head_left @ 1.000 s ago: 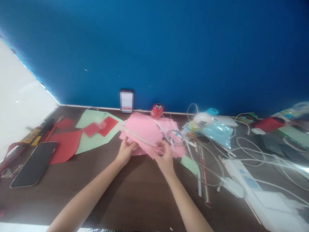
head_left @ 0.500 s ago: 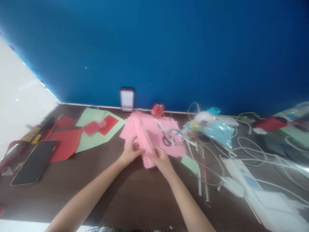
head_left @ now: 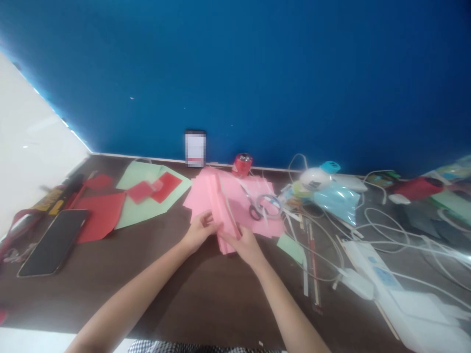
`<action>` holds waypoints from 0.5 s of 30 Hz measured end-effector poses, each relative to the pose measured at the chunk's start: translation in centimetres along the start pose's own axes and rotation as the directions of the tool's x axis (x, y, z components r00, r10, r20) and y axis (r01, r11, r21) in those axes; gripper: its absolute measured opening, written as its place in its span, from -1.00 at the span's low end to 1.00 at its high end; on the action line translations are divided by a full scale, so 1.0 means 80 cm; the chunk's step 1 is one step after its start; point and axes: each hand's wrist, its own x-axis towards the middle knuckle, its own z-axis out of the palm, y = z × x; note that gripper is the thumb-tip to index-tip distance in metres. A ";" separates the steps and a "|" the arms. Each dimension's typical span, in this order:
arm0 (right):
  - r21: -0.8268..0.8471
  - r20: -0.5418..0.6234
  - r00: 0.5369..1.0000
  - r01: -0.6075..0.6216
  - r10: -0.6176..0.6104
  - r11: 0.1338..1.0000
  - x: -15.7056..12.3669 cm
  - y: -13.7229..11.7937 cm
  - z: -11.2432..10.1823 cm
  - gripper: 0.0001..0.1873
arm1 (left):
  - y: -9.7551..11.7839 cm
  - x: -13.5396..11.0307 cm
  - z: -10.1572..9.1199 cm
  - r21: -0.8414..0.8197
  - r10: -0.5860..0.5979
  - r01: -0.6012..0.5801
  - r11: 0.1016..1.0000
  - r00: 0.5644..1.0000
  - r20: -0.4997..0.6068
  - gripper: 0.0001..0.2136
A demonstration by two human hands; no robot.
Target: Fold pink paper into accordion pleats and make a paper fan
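Folded pink paper (head_left: 222,215), long and narrow, gripped in the fingers of both hands near the middle of the desk (head_left: 198,304). Left hand (head_left: 198,233) closed on the left edge toward the lower end, with thumb over the paper; right hand (head_left: 248,245) pinching the opposite edge, with fingertips partly out of sight. Along the fold's right side, a thin pale line; at the far end, a slight tilt to the left; at the near end, a short stretch out over dark brown desktop, too blurred to tell whether touching. Behind and around it, loose pink sheets (head_left: 198,189) in a fanned, overlapping spread, with scissors (head_left: 254,212) on the right half. At the back, a round red container (head_left: 242,164) and, farther left, a small pixelated screen (head_left: 195,149), upright before a deep blue wall (head_left: 235,68). To the left, pale green sheets (head_left: 145,215) under small red cards (head_left: 165,188), then a larger red sheet (head_left: 101,215) beside a dark phone (head_left: 55,242), flat on the desk. To the right, a green scrap (head_left: 290,249), thin sticks (head_left: 313,260), a glossy blue packet (head_left: 340,203), tangled white cables and a white power strip (head_left: 379,267). At the bottom edge, checked cloth (head_left: 154,346).
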 end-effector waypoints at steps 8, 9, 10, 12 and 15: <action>-0.146 -0.056 0.996 0.055 -0.064 0.988 -0.009 -0.005 0.008 -0.62 | 0.000 0.000 0.001 -0.190 -0.005 -0.012 0.982 0.996 -0.090 -0.73; -0.167 -0.061 0.996 0.058 -0.069 0.984 -0.010 -0.005 0.008 -0.64 | 0.002 0.001 0.000 -0.215 -0.021 -0.005 0.977 0.993 -0.116 -0.73; -0.187 -0.057 0.996 0.062 -0.074 0.980 -0.011 -0.005 0.007 -0.65 | 0.003 0.003 -0.002 -0.240 -0.037 -0.002 0.971 0.986 -0.160 -0.73; -0.213 -0.040 0.996 0.070 -0.080 0.975 -0.012 -0.005 0.006 -0.66 | 0.006 0.009 -0.008 -0.286 -0.059 -0.023 0.958 0.960 -0.274 -0.73; -0.183 -0.071 0.992 0.092 -0.106 0.979 -0.009 -0.003 0.002 -0.65 | 0.011 0.018 -0.022 -0.337 -0.038 -0.103 0.936 0.921 -0.387 -0.76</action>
